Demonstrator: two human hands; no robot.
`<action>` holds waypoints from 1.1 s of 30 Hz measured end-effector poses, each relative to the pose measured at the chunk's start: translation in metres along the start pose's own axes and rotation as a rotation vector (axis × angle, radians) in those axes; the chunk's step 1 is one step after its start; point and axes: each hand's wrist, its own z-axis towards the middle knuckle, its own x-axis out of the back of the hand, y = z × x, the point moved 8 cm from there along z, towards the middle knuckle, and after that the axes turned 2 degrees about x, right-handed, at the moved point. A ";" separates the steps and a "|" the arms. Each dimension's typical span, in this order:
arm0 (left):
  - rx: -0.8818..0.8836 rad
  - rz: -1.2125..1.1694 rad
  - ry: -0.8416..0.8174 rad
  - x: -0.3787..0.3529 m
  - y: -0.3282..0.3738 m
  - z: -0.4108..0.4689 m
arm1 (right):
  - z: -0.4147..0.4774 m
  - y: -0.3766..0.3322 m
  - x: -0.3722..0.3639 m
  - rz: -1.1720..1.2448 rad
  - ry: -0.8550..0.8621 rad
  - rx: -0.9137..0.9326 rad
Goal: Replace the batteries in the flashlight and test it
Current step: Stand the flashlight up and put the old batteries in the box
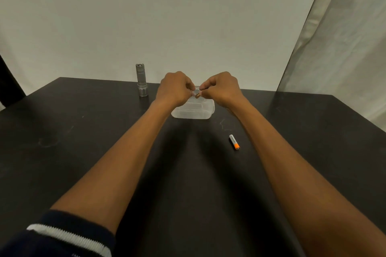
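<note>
Left hand [174,88] and right hand [221,87] meet, fingers [188,86] pinching a small object [196,94] over a plastic box [194,112]; a flashlight [142,80] stands left of them, a battery [234,142] lies nearer.

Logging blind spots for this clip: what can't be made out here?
Head view:
small item pinched between left hand and right hand: mostly covered by fingers, too small to identify.
plastic container: far side behind the hands; contents unclear through cloudy walls.
battery: label too small to read.
flashlight: its body hides whether batteries are inside.
</note>
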 end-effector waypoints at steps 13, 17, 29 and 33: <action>0.105 0.270 -0.064 -0.023 -0.029 0.022 | 0.025 0.001 -0.040 -0.364 -0.151 0.177; 0.122 0.269 -0.091 -0.026 -0.033 0.022 | 0.030 0.004 -0.042 -0.499 -0.136 0.132; 0.129 0.156 -0.161 -0.032 -0.036 0.020 | 0.036 0.001 -0.051 -0.781 -0.166 0.115; 0.121 0.156 -0.185 -0.032 -0.034 0.020 | 0.042 -0.001 -0.054 -0.836 -0.194 0.146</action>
